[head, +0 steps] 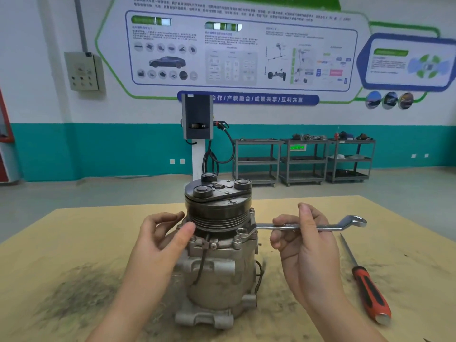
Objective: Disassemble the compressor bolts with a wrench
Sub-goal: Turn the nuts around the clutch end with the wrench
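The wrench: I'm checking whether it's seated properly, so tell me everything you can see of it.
The wrench is a shiny, silver-coloured metal bar with a ring at each end. It lies roughly level. Its near ring sits at a bolt on the compressor flange, just under the grooved pulley; whether it is fully seated is unclear. The right hand pinches its shaft near the middle. The far ring, angled upward, hangs free above the table.
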Available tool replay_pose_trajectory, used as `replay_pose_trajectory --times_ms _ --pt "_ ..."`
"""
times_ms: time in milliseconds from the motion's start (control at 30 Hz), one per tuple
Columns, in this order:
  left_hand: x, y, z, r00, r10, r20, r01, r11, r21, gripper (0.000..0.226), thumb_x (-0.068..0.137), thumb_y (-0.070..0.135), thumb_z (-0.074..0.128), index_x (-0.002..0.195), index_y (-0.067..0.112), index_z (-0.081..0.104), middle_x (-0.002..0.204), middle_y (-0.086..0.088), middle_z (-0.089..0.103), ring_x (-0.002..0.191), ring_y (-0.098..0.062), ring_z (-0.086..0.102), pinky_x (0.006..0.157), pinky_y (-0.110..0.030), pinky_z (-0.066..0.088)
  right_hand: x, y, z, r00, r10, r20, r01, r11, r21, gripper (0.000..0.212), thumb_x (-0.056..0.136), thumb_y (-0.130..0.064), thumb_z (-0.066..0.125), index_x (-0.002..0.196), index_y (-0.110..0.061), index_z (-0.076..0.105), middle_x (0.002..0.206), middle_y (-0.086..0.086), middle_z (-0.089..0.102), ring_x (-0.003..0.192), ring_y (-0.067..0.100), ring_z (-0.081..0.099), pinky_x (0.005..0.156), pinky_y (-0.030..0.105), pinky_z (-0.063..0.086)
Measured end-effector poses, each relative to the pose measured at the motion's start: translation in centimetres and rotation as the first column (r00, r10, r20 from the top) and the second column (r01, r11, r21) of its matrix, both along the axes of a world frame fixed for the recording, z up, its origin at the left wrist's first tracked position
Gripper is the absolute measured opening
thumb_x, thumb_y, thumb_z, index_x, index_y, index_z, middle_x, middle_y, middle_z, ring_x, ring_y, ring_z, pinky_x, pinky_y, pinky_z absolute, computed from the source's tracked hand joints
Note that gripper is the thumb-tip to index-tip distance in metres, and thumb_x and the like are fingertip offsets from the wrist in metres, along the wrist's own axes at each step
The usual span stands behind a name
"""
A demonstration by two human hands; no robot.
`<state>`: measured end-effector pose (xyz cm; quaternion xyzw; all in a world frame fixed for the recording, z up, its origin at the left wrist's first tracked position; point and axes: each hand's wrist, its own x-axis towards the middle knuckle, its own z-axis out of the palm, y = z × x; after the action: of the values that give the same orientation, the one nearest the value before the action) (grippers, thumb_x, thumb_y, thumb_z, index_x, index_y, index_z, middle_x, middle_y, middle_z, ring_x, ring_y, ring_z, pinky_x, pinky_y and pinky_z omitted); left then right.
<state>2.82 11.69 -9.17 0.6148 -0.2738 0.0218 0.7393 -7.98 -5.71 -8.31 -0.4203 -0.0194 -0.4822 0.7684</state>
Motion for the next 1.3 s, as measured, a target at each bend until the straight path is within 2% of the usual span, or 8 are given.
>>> replay_pose_trajectory --times_ms 133,500,667,800,900,1000,1133,1300 --pt "0.1 0.6 -0.1 0.993 -0.111 0.026 0.112 0.993 -0.041 0.012 0.068 0.025 0.072 0.073 0.016 0.067 0.115 0.014 0.072 0.111 0.000 0.064 0.081 -0.006 0.049 0.0 0.1 -0.3 1.000 -0.019 0.008 0.019 1.000 -0.013 0.019 0.086 -0.030 0.051 0.094 -0.013 0.048 0.064 0.013 0.065 0.041 0.020 0.054 0.040 0.024 0.044" --pt "0.6 0.5 -0.5 0.990 -0.140 -0.015 0.139 0.987 -0.084 0.023 0.053 0.030 0.080 0.065 0.011 0.075 0.113 0.014 0.072 0.110 -0.002 0.065 0.087 -0.016 0.048 -0.7 0.5 0.0 0.990 -0.124 0.066 0.129 0.989 -0.071 0.019 0.086 -0.033 0.047 0.088 -0.014 0.051 0.063 0.012 0.064 0.039 0.022 0.054 0.041 0.020 0.043" --pt "1.3 0.2 -1.1 0.988 -0.151 -0.038 0.146 0.983 -0.107 0.029 0.049 0.034 0.081 0.067 0.012 0.075 0.114 0.016 0.071 0.112 0.001 0.063 0.086 -0.011 0.047 -0.9 0.9 0.3 0.988 -0.128 0.084 0.138 0.983 -0.125 0.018 0.086 -0.032 0.046 0.082 -0.016 0.052 0.059 0.013 0.064 0.035 0.021 0.052 0.040 0.017 0.041" --pt "1.7 -0.9 -1.9 0.986 -0.166 -0.017 0.162 0.976 -0.149 0.048 0.053 0.022 0.097 0.088 0.013 0.064 0.123 0.015 0.068 0.114 -0.001 0.062 0.088 -0.018 0.052 -0.1 0.5 -0.2 0.989 -0.138 0.051 0.143 0.983 -0.116 0.022 0.084 -0.031 0.046 0.084 -0.010 0.048 0.056 0.016 0.062 0.032 0.022 0.050 0.037 0.018 0.041" --pt "1.7 -0.8 -1.9 0.986 -0.157 -0.059 0.152 0.984 -0.091 0.085 0.044 0.047 0.088 0.120 0.030 0.053 0.133 0.022 0.058 0.120 0.010 0.053 0.099 -0.022 0.044 0.1 0.0 0.2 0.997 -0.068 -0.024 0.065 0.991 -0.113 0.022 0.082 -0.030 0.049 0.086 -0.009 0.048 0.057 0.016 0.062 0.033 0.022 0.049 0.035 0.020 0.040" --pt "1.4 -0.6 -2.0 0.983 -0.182 -0.020 0.183 0.982 0.055 0.098 0.040 0.066 0.087 0.127 0.042 0.049 0.130 0.024 0.059 0.118 0.008 0.056 0.097 -0.022 0.045 0.1 -0.6 0.6 0.997 0.026 -0.070 -0.035 0.990 -0.134 0.013 0.086 -0.023 0.050 0.087 -0.009 0.050 0.058 0.017 0.061 0.034 0.023 0.049 0.036 0.021 0.040" --pt "0.6 -0.7 -1.9 0.996 -0.075 0.040 0.076 0.997 0.001 0.056 0.069 0.069 0.071 0.112 0.034 0.062 0.114 0.020 0.069 0.108 0.003 0.063 0.088 -0.020 0.052 -0.1 -0.3 0.6 0.998 -0.040 -0.050 0.029 0.979 -0.201 0.020 0.098 -0.013 0.042 0.081 -0.013 0.052 0.058 0.013 0.063 0.034 0.023 0.049 0.039 0.019 0.041" --pt "1.0 -0.9 -2.0 0.985 -0.113 -0.133 0.074 0.961 -0.266 0.011 0.077 0.032 0.068 0.077 0.024 0.075 0.114 -0.004 0.073 0.116 -0.021 0.064 0.106 -0.049 0.043 -0.3 1.1 -0.3 0.985 -0.163 0.064 0.173 0.956 -0.235 0.029 0.091 -0.028 0.047 0.066 -0.022 0.061 0.060 0.012 0.065 0.038 0.023 0.055 0.043 0.020 0.044"
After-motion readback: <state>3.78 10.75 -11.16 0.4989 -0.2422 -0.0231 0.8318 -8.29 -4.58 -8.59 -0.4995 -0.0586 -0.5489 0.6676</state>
